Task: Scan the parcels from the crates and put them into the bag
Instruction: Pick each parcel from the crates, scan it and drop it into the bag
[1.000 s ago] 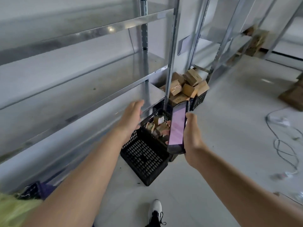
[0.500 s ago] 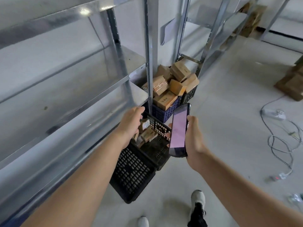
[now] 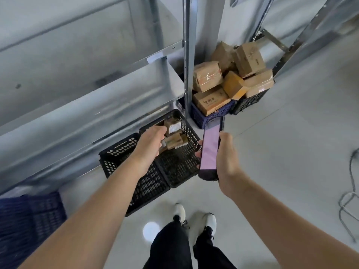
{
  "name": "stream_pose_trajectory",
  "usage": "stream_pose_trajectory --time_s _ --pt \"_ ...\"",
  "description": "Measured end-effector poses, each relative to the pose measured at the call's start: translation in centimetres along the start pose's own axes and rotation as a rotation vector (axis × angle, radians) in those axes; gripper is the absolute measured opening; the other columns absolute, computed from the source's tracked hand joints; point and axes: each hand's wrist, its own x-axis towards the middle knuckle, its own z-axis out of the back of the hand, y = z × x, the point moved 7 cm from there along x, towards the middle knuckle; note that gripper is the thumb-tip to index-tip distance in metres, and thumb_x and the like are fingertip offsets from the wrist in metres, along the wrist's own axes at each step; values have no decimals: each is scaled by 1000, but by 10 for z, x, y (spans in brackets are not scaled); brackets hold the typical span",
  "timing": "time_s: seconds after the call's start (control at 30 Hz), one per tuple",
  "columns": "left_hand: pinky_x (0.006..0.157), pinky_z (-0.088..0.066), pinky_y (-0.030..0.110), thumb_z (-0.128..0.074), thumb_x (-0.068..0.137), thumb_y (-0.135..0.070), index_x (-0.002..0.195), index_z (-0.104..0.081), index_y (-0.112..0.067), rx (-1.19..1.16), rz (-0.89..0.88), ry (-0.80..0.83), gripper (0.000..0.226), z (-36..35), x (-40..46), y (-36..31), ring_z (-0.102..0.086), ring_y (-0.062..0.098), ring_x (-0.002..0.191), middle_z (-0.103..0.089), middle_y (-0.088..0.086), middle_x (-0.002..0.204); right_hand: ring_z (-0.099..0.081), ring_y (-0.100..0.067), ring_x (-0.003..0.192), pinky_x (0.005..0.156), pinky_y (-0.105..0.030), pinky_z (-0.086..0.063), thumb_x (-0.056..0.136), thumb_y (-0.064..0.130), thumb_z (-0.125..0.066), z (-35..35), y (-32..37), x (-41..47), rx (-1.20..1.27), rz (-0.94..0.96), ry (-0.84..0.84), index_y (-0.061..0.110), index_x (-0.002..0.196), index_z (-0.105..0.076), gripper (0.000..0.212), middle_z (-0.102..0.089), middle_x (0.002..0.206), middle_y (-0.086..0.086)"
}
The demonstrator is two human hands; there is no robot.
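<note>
Over black crate (image 3: 174,167) | left hand (image 3: 150,141) hides parcels (image 3: 174,141) — grip unclear | right hand (image 3: 227,160) clasps scanner (image 3: 209,150)

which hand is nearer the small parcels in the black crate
Left. The left hand reaches onto the small parcels; the right hand holds the scanner beside the black crate.

Bare forearms without sleeves, black trousers (image 3: 171,247), and white shoes (image 3: 179,211) with black laces.

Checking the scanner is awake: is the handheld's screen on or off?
On. The handheld in the right hand shows a lit pale pink screen.
</note>
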Motion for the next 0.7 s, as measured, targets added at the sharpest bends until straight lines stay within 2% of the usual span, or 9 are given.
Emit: stream_pose_trajectory --time_s 0.07,0.13,0.2,0.3,0.4,0.5,0.6,0.7 --pt "96 -47 43 -48 109 -38 101 -61 -28 -25 37 -9 19 -4 28 8 -52 23 105 -60 9 118 -69 -27 87 68 -40 -49 84 57 -32 1 1 26 -23 -13 -2 8 115 -63 65 -61 101 -18" --pt "92 -43 41 -48 109 -35 101 -57 -22 -42 63 -24 18 -7 59 19 -48 22 102 -54 7 111 -70 -26 87 70 -41 -50 85 57 -33 1 -2 55 -50 -31 -15 5 122 -61 70 -63 106 -20" --pt "104 -45 46 -50 109 -37 101 -58 -23 -66 79 -27 17 -12 94 32 -53 22 107 -58 2 115 -70 -27 86 71 -38 -50 85 58 -33 -2 -8 86 -85 -43 -29 6 122 -62 70 -66 114 -24" --pt "117 -40 45 -51 110 -39 97 -59 -36 -105 126 -26 15 -21 145 52 -57 17 117 -64 -7 119 -67 -25 82 63 -31 -48 86 57 -32 -8 -16 131 -126 -71 -43 7 121 -65 69 -67 121 -29" --pt "119 -38 44 -50 110 -39 97 -59 -37 -122 168 -28 16 -27 189 71 -57 11 112 -62 -10 116 -66 -24 82 59 -30 -46 84 56 -31 -14 -25 176 -164 -103 -66 6 118 -66 70 -66 107 -30" --pt "122 -35 47 -50 109 -41 110 -61 -39 -108 191 -32 12 -32 233 92 -52 16 127 -59 -7 130 -68 -26 84 64 -35 -47 83 57 -32 -23 -37 220 -190 -134 -95 9 110 -66 64 -63 96 -15" --pt "122 -35 49 -48 109 -37 137 -59 -32 -87 217 -79 30 -41 281 121 -50 21 133 -55 -2 140 -69 -30 92 71 -40 -50 83 56 -30 -32 -54 268 -236 -161 -67 18 102 -63 53 -64 100 -12" --pt "122 -35 49 -46 111 -32 146 -55 -30 -103 256 -110 37 -56 329 157 -47 20 136 -51 -1 147 -68 -26 94 69 -40 -52 78 62 -30 -40 -76 320 -327 -174 -16 24 103 -63 56 -65 103 -9"
